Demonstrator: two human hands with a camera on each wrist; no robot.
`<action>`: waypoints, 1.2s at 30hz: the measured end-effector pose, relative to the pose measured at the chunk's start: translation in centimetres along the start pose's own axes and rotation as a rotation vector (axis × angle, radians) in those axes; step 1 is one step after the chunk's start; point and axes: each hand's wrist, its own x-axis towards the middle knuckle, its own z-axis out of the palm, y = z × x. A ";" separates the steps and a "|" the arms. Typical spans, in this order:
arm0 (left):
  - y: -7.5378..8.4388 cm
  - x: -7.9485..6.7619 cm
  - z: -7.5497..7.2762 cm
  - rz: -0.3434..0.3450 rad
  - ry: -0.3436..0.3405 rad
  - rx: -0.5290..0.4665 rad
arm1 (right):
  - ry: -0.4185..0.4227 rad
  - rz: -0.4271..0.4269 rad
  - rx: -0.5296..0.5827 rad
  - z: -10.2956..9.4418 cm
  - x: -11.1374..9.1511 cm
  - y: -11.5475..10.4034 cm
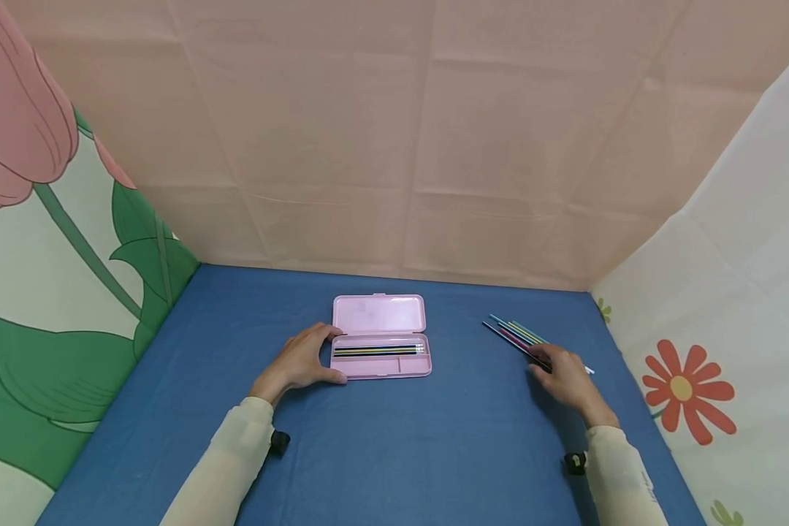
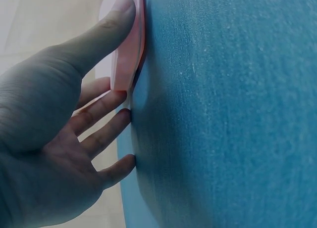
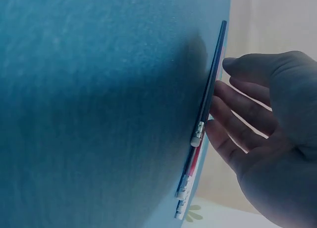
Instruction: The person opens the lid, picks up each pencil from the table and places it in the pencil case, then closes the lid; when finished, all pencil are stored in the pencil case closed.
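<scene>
A pink pencil case (image 1: 379, 378) lies with its lid (image 1: 378, 314) raised, several striped pencils (image 1: 376, 351) in its tray. My left hand (image 1: 305, 358) holds the case by its left end, thumb (image 2: 111, 27) along the front side and fingers behind the corner. Over on the right, several loose pencils (image 1: 509, 334) in dark, red, yellow and teal lie in a loose bundle on the cloth. My right hand (image 1: 565, 376) reaches over their near part; in the right wrist view its fingertips (image 3: 218, 105) touch the dark pencil (image 3: 210, 89), eraser end toward the camera.
A blue cloth (image 1: 434, 453) covers the table. A beige backdrop (image 1: 408, 146) rises behind it, a tulip-print sheet (image 1: 52, 380) stands at the left and a white flower-print sheet (image 1: 749, 292) at the right. A dark wrist device (image 1: 575, 463) sits on the right sleeve.
</scene>
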 end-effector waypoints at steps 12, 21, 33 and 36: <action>0.0 0.1 0.1 -0.002 -0.006 0.002 | -0.011 -0.011 -0.025 0.8 0.7 0.2; 0.0 0.1 0.1 0.001 -0.003 0.001 | -0.013 -0.019 -0.021 0.8 0.7 -0.2; 0.1 -0.1 -0.1 0.003 -0.001 0.004 | 0.048 -0.122 -0.007 0.7 1.2 -2.6; 0.1 -0.1 -0.1 0.004 -0.001 0.009 | 0.051 -0.172 0.000 0.8 1.5 -3.5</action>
